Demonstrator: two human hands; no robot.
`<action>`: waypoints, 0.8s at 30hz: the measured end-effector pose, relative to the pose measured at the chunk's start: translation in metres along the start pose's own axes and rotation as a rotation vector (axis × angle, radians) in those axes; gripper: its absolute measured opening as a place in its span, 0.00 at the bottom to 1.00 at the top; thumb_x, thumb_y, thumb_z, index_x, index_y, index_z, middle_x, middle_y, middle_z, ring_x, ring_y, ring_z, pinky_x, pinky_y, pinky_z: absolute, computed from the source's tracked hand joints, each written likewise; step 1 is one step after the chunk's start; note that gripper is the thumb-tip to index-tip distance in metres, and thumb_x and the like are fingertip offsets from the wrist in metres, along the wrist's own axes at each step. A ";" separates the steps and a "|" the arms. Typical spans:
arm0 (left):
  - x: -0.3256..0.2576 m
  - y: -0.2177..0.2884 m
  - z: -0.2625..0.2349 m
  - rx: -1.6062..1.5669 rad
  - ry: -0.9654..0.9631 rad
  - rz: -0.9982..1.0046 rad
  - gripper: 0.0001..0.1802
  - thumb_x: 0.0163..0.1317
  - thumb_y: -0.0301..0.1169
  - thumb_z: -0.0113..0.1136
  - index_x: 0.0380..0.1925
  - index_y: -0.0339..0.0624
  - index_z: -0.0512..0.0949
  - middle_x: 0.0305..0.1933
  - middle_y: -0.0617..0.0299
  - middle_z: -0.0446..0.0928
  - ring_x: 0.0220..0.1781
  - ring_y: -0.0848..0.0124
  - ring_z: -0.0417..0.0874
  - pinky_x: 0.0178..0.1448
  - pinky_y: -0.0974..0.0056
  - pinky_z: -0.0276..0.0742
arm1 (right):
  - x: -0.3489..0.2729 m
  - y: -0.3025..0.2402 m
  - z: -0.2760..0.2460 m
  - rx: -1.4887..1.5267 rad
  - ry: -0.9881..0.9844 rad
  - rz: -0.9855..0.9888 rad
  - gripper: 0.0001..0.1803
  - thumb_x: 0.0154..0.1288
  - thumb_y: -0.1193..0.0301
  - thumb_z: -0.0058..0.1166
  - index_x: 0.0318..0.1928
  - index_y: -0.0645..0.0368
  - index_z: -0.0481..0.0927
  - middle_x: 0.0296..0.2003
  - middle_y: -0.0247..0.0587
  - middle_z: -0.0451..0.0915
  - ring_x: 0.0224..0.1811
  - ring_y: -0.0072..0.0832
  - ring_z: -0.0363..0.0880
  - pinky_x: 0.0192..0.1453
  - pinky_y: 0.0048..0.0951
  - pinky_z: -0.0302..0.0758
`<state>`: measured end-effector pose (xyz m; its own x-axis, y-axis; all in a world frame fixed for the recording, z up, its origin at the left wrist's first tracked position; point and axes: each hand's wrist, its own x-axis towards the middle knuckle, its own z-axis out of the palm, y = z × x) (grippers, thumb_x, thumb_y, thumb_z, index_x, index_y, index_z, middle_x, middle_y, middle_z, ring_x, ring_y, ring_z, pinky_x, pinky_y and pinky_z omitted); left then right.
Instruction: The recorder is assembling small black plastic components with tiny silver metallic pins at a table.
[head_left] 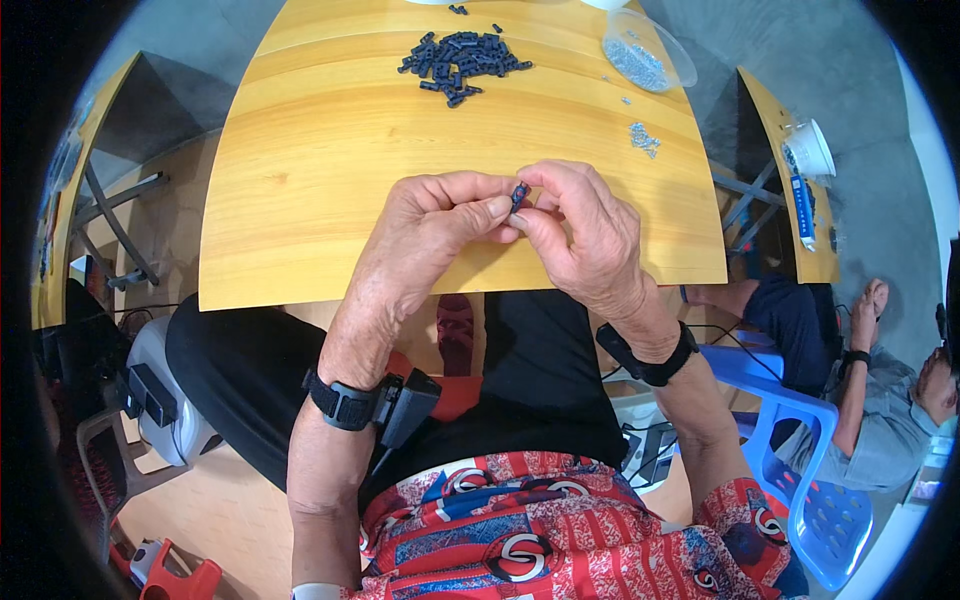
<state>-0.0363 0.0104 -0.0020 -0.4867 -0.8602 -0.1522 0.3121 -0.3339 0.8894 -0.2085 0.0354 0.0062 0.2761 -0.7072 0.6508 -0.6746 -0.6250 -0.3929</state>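
Above the table's near part, my left hand (445, 215) pinches a small black plastic part (519, 196) between thumb and forefinger. My right hand (590, 225) meets it from the other side, its thumb and forefinger closed at the same part. A reddish spot shows on the part; finer detail is too small to tell. Farther off lies a pile of similar black plastic parts (462, 62). To the right, a clear round tub (678, 62) lies tipped, with small silvery metal pieces (637, 66) in it. A few more metal pieces (645, 139) are scattered nearer to me.
The wooden table (300, 200) ends just before my lap. At the right, another person (870, 400) sits near a blue plastic chair (790, 440) and a second table (815, 255) holding a white cup (810, 148). Another table edge (95, 170) stands at the left.
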 end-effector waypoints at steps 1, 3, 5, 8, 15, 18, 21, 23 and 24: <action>0.000 -0.001 -0.001 0.000 0.000 -0.001 0.09 0.61 0.24 0.58 0.39 0.32 0.81 0.34 0.59 0.82 0.35 0.75 0.81 0.44 0.72 0.77 | 0.001 0.000 -0.001 -0.013 -0.005 0.000 0.16 0.47 0.80 0.60 0.40 0.63 0.74 0.31 0.45 0.77 0.29 0.37 0.79 0.30 0.31 0.77; 0.001 -0.003 -0.002 0.041 -0.010 0.012 0.09 0.61 0.25 0.58 0.39 0.32 0.81 0.34 0.59 0.82 0.34 0.76 0.81 0.43 0.72 0.78 | 0.001 0.001 -0.002 -0.025 -0.010 0.002 0.16 0.47 0.79 0.61 0.40 0.64 0.74 0.32 0.45 0.77 0.30 0.37 0.79 0.30 0.31 0.77; 0.001 -0.002 -0.001 0.048 -0.004 0.017 0.09 0.61 0.25 0.59 0.39 0.32 0.81 0.33 0.59 0.82 0.34 0.76 0.81 0.42 0.73 0.78 | 0.001 0.002 -0.002 -0.050 -0.014 -0.009 0.15 0.47 0.79 0.60 0.39 0.64 0.74 0.32 0.45 0.77 0.30 0.38 0.79 0.30 0.31 0.77; 0.003 -0.007 0.001 0.079 -0.013 0.056 0.09 0.61 0.26 0.59 0.38 0.33 0.81 0.33 0.59 0.82 0.33 0.75 0.82 0.40 0.72 0.78 | 0.001 0.000 -0.001 -0.039 -0.003 -0.067 0.14 0.48 0.79 0.59 0.38 0.64 0.74 0.32 0.45 0.77 0.30 0.37 0.79 0.30 0.31 0.77; 0.002 -0.007 0.007 0.121 0.031 0.079 0.07 0.61 0.26 0.59 0.34 0.32 0.82 0.30 0.60 0.82 0.30 0.79 0.80 0.36 0.75 0.77 | -0.001 0.000 -0.003 -0.051 -0.025 -0.071 0.15 0.48 0.80 0.59 0.40 0.64 0.74 0.32 0.45 0.77 0.32 0.38 0.80 0.32 0.31 0.77; 0.000 -0.006 0.008 0.096 0.037 0.095 0.07 0.61 0.26 0.59 0.33 0.32 0.82 0.28 0.60 0.82 0.29 0.79 0.79 0.35 0.75 0.76 | -0.001 -0.003 -0.005 -0.053 -0.058 -0.010 0.17 0.48 0.79 0.59 0.41 0.64 0.74 0.33 0.45 0.77 0.33 0.39 0.80 0.33 0.32 0.78; 0.001 -0.008 0.009 0.092 0.053 0.099 0.07 0.60 0.26 0.59 0.32 0.32 0.82 0.27 0.61 0.81 0.28 0.79 0.79 0.34 0.75 0.75 | 0.001 -0.003 -0.010 -0.053 -0.058 0.031 0.19 0.48 0.78 0.60 0.43 0.63 0.74 0.34 0.46 0.77 0.34 0.40 0.80 0.34 0.33 0.78; 0.002 -0.011 0.009 0.122 0.060 0.116 0.07 0.60 0.26 0.59 0.32 0.32 0.82 0.26 0.61 0.81 0.28 0.80 0.79 0.33 0.75 0.75 | 0.004 -0.003 -0.014 -0.149 -0.135 -0.004 0.17 0.47 0.76 0.61 0.41 0.63 0.74 0.33 0.45 0.77 0.34 0.39 0.79 0.35 0.33 0.77; 0.002 -0.012 0.009 0.154 0.068 0.130 0.07 0.60 0.25 0.59 0.32 0.31 0.82 0.26 0.62 0.81 0.27 0.80 0.78 0.33 0.76 0.75 | 0.005 -0.003 -0.015 -0.153 -0.134 -0.006 0.17 0.47 0.76 0.61 0.41 0.63 0.74 0.33 0.45 0.77 0.34 0.39 0.79 0.35 0.33 0.77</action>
<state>-0.0487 0.0160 -0.0085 -0.3924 -0.9181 -0.0562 0.2375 -0.1602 0.9581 -0.2155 0.0384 0.0207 0.3621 -0.7480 0.5562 -0.7659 -0.5789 -0.2798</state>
